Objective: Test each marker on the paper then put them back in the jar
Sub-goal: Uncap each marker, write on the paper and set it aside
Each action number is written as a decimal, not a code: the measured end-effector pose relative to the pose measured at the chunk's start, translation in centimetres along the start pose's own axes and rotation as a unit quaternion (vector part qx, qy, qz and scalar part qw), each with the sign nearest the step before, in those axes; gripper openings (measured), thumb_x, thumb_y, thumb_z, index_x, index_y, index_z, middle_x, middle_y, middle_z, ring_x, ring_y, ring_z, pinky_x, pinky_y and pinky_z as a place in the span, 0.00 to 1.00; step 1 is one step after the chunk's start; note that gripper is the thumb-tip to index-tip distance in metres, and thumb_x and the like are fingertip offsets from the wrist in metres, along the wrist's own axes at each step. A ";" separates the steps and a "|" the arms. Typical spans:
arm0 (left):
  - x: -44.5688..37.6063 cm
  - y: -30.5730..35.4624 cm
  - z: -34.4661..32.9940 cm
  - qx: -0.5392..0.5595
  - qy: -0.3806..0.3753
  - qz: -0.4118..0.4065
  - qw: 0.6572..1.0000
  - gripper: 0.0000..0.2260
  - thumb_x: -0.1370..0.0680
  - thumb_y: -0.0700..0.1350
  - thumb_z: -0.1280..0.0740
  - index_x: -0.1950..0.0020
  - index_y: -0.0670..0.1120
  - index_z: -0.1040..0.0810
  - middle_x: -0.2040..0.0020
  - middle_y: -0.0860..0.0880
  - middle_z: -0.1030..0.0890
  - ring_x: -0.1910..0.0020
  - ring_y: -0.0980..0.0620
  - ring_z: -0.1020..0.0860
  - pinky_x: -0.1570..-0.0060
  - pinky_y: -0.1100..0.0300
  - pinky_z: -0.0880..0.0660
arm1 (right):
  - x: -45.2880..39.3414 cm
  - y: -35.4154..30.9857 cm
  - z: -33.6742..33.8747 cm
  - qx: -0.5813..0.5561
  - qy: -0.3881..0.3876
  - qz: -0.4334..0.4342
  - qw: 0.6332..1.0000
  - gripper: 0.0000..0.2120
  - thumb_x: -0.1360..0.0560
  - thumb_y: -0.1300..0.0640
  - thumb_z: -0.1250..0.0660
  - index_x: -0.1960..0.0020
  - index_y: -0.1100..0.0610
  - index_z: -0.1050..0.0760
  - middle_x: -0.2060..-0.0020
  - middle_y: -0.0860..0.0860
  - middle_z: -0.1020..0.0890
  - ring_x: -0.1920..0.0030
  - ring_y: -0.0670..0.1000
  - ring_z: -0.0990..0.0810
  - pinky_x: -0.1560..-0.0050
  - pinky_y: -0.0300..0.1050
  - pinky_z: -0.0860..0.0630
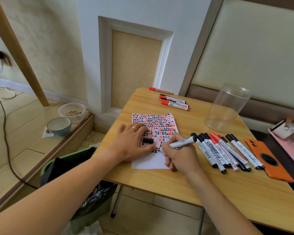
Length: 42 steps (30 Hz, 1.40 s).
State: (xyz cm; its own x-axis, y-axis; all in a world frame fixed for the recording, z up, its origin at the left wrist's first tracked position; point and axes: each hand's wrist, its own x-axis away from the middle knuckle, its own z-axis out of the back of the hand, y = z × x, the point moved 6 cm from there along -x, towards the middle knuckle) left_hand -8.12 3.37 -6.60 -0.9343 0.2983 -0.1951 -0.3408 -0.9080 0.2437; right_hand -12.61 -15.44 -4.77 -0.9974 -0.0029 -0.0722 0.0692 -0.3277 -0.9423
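— 2 hands on the paper point(155, 129)?
— Yes. Left hand point(131, 144) lies flat on it, fingers straight, beside a black cap point(148, 140). Right hand point(180, 155) grips a marker point(182, 143), tip touching it.
— The jar point(226, 108)?
— Right of the paper, tilted, near the loose markers point(227, 150).

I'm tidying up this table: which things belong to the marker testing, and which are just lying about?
Job: marker in right hand; paper under left hand; black cap; marker pile; far markers; empty jar.
Lying about: orange phone; pink tray; bowl; green bin.
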 end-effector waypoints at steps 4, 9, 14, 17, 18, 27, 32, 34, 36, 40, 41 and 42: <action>0.0 0.1 0.0 -0.002 -0.001 0.002 1.000 0.45 0.31 0.79 0.56 0.22 0.55 0.37 0.20 0.54 0.38 0.20 0.53 0.43 0.22 0.42 0.53 | -0.1 0.2 0.0 -0.001 0.001 0.001 1.000 0.12 0.22 0.59 0.28 0.60 0.59 0.29 0.72 0.62 0.20 0.75 0.61 0.23 0.73 0.47 0.29; 0.0 0.0 0.1 0.003 0.000 0.000 1.000 0.44 0.30 0.79 0.56 0.22 0.55 0.37 0.20 0.54 0.38 0.20 0.53 0.43 0.22 0.42 0.53 | 0.0 0.1 0.0 0.008 0.004 0.000 1.000 0.12 0.22 0.59 0.28 0.60 0.58 0.29 0.73 0.61 0.20 0.76 0.60 0.23 0.74 0.44 0.30; 0.1 0.1 0.0 0.001 -0.001 0.000 1.000 0.45 0.30 0.79 0.56 0.21 0.55 0.37 0.20 0.54 0.38 0.20 0.53 0.44 0.22 0.43 0.54 | 0.0 0.2 0.1 0.005 0.006 -0.007 1.000 0.11 0.23 0.60 0.29 0.58 0.61 0.30 0.73 0.62 0.20 0.76 0.59 0.24 0.74 0.44 0.31; 0.0 0.1 0.1 -0.002 -0.002 0.000 1.000 0.45 0.31 0.79 0.56 0.21 0.55 0.37 0.20 0.54 0.38 0.20 0.53 0.44 0.22 0.43 0.53 | 0.0 0.2 0.1 0.002 0.006 -0.008 1.000 0.11 0.22 0.59 0.29 0.57 0.62 0.30 0.73 0.62 0.19 0.76 0.58 0.24 0.74 0.45 0.30; 0.0 0.1 0.1 -0.002 -0.002 0.000 1.000 0.45 0.31 0.79 0.56 0.22 0.55 0.37 0.20 0.54 0.38 0.20 0.53 0.44 0.22 0.43 0.53 | 0.0 0.2 0.1 0.004 0.006 -0.008 1.000 0.11 0.22 0.59 0.28 0.57 0.62 0.29 0.73 0.61 0.19 0.77 0.58 0.24 0.74 0.44 0.30; 0.1 0.2 0.2 0.002 -0.003 0.000 1.000 0.45 0.31 0.79 0.56 0.22 0.55 0.36 0.21 0.55 0.37 0.20 0.54 0.43 0.22 0.42 0.53 | 0.0 0.2 -0.1 0.004 0.005 -0.011 1.000 0.12 0.22 0.58 0.28 0.56 0.63 0.28 0.73 0.61 0.20 0.78 0.56 0.25 0.75 0.43 0.31; 0.1 0.2 0.2 0.002 -0.011 0.000 1.000 0.44 0.30 0.78 0.55 0.22 0.55 0.37 0.20 0.55 0.38 0.20 0.53 0.44 0.21 0.42 0.54 | 0.0 0.2 0.1 0.006 0.015 -0.014 1.000 0.10 0.22 0.59 0.29 0.57 0.61 0.28 0.73 0.61 0.19 0.78 0.56 0.24 0.75 0.42 0.31; 0.1 0.2 0.2 0.003 -0.009 -0.001 1.000 0.44 0.31 0.78 0.55 0.22 0.55 0.37 0.20 0.55 0.38 0.20 0.53 0.44 0.21 0.42 0.54 | 0.0 0.2 0.1 0.007 0.014 -0.013 1.000 0.10 0.22 0.59 0.29 0.57 0.62 0.28 0.73 0.61 0.19 0.78 0.57 0.24 0.75 0.42 0.31; 0.1 0.2 0.2 0.003 -0.008 0.000 1.000 0.44 0.31 0.78 0.55 0.22 0.55 0.37 0.20 0.54 0.38 0.20 0.53 0.43 0.22 0.42 0.54 | 0.0 0.2 0.1 0.012 0.013 -0.014 1.000 0.11 0.23 0.59 0.29 0.56 0.63 0.28 0.73 0.61 0.19 0.77 0.57 0.24 0.75 0.43 0.30; 0.1 0.2 0.3 0.003 -0.010 0.001 1.000 0.45 0.31 0.78 0.56 0.21 0.55 0.37 0.20 0.54 0.38 0.20 0.53 0.44 0.22 0.43 0.55 | -0.1 0.3 0.0 0.013 0.011 -0.018 1.000 0.10 0.24 0.60 0.29 0.58 0.61 0.29 0.73 0.61 0.20 0.75 0.59 0.23 0.74 0.45 0.30; 0.1 0.3 0.3 0.003 -0.009 0.001 1.000 0.45 0.31 0.78 0.56 0.22 0.55 0.37 0.20 0.54 0.38 0.20 0.53 0.44 0.22 0.43 0.55 | -0.1 0.3 0.0 0.014 0.010 -0.018 1.000 0.10 0.24 0.61 0.29 0.59 0.60 0.29 0.74 0.61 0.20 0.75 0.59 0.23 0.74 0.45 0.30; 0.1 0.3 0.3 0.002 -0.008 0.000 1.000 0.44 0.31 0.78 0.56 0.22 0.55 0.37 0.20 0.55 0.38 0.20 0.53 0.43 0.22 0.43 0.54 | -0.1 0.3 0.1 0.016 0.010 -0.019 1.000 0.10 0.24 0.61 0.29 0.60 0.59 0.29 0.74 0.60 0.20 0.76 0.58 0.23 0.74 0.44 0.30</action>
State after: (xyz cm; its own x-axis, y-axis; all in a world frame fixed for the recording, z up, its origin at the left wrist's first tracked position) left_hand -8.39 3.22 -6.24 -0.9362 0.3025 -0.1789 -0.3405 -0.9070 0.2480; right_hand -12.52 -15.60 -5.05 -0.9987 0.0289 -0.0429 0.0298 -0.3567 -0.9338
